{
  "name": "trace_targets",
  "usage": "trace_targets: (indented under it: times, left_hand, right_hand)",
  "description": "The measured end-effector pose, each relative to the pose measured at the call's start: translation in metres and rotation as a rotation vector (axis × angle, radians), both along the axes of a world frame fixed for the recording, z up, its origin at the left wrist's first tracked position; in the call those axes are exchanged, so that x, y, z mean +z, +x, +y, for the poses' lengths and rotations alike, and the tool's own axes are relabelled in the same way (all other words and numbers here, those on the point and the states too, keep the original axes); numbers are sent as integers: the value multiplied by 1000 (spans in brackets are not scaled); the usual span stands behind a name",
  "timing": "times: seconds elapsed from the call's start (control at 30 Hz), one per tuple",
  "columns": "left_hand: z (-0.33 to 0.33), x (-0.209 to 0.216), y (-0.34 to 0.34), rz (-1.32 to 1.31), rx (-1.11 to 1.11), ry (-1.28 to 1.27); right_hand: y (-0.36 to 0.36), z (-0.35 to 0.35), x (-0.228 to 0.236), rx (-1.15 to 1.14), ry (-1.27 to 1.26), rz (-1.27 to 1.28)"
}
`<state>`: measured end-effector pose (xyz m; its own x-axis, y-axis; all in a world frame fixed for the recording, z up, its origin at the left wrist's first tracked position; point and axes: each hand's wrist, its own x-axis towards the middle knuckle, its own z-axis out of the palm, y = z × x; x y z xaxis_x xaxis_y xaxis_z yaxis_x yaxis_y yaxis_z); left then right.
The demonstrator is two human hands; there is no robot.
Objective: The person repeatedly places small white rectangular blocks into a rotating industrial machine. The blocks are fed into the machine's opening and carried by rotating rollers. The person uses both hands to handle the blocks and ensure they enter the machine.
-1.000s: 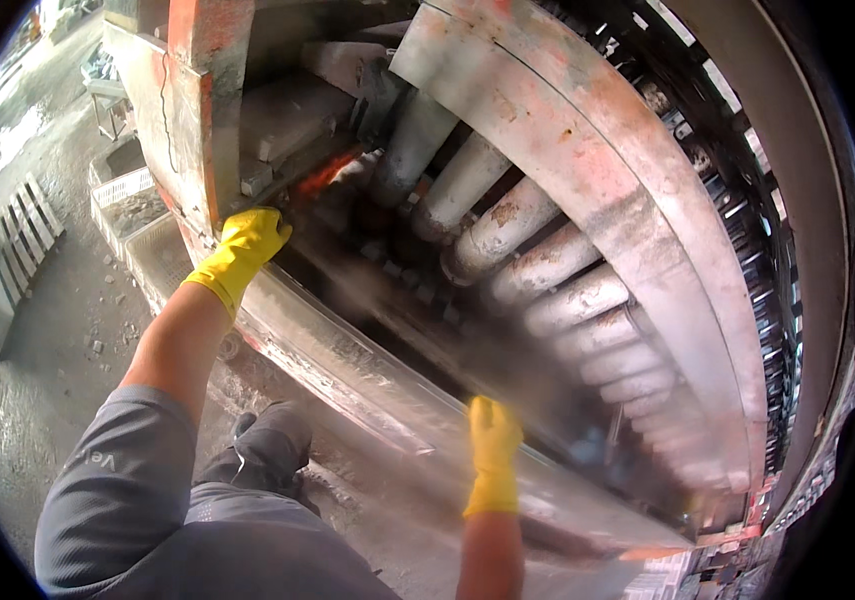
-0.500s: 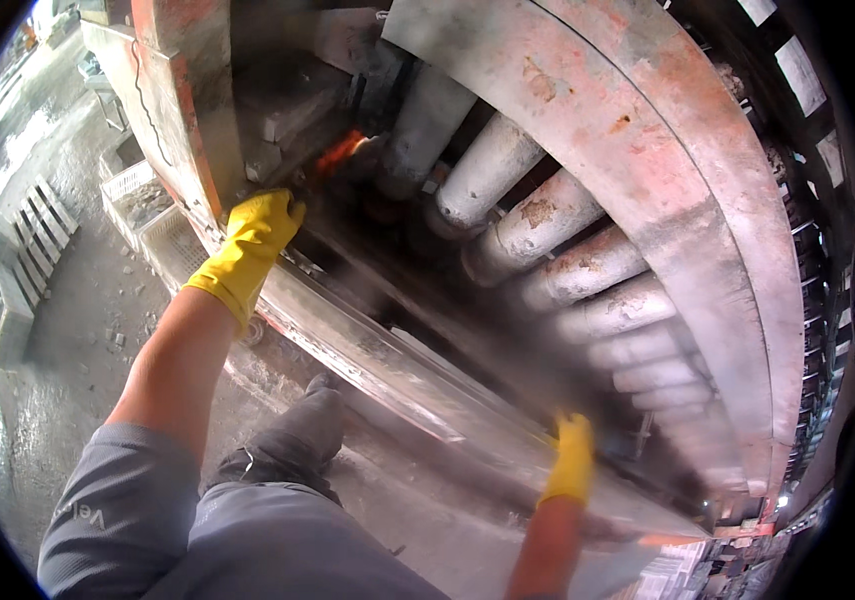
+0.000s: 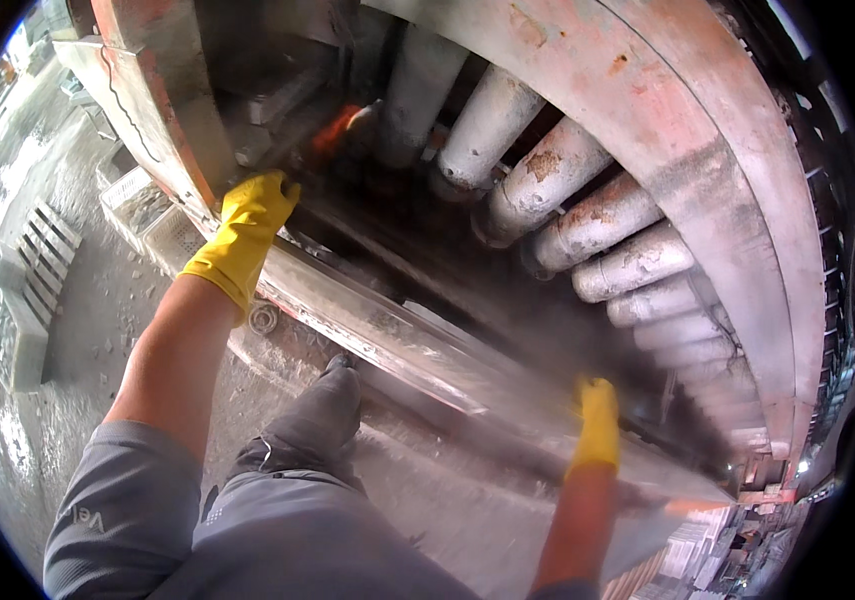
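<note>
Both my hands wear yellow rubber gloves. My left hand (image 3: 259,208) is closed, fingers curled in, at the upper left end of a long dusty ledge (image 3: 377,325); whatever it grips is hidden. My right hand (image 3: 597,415) is also closed, farther along the same ledge at the right. Its fingertips are slightly blurred, and I cannot make out what lies in them. Beyond the ledge runs a dark, dusty trough (image 3: 467,295). Over it stands a row of thick, worn grey cylinders (image 3: 552,170).
A curved metal beam (image 3: 697,170) with worn red paint spans above the cylinders. An upright post (image 3: 142,110) rises by my left hand. White crates (image 3: 172,232) and a slatted pallet (image 3: 47,245) sit on the wet floor at left. Something orange (image 3: 335,132) glows inside the machine.
The cylinders and beam have shifted rightward and up in view as my head moved. My right hand appears higher and farther right; my left hand stays near the post, still closed.
</note>
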<state>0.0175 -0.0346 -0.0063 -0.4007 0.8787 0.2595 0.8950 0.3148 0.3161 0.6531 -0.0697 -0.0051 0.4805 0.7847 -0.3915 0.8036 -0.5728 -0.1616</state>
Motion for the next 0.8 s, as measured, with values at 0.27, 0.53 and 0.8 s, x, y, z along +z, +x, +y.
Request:
trace_targets:
  times: [0.27, 0.53, 0.8]
  left_hand:
    - [-30, 0, -3, -2, -9, -18]
    - [-60, 3, -6, 7, -11, -11]
    - [-79, -1, -11, 11, -33, -18]
  right_hand:
    - [2, -32, -8, 60, 25, -143]
    - [-18, -67, 10, -7, 47, 0]
    - [-22, -90, 4, -90, 72, 59]
